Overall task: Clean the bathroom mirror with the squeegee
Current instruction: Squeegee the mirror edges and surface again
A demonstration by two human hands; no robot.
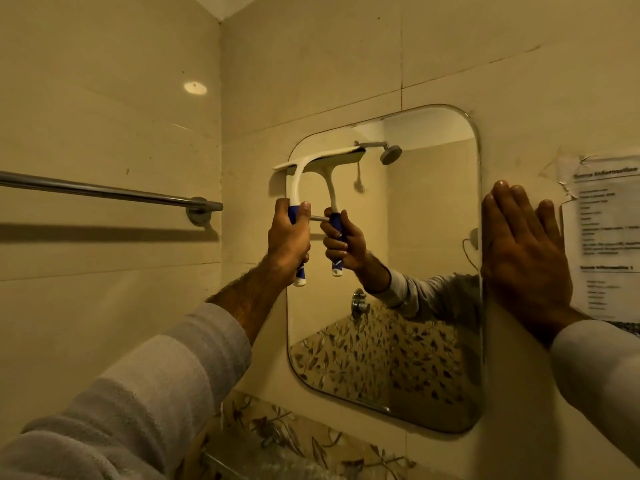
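The left hand (289,237) grips the blue handle of the light, stiff squeegee (304,188); the right hand (526,258) lies flat and open beside the fragile mirror (415,237).

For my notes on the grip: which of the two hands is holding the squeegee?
The left hand grips the squeegee by its blue handle. The right hand lies flat and open beside the mirror's right edge.

Left grip (289,237) fisted (right (524,258) flat)

Beige tiled walls (110,98), towel rail (104,190)
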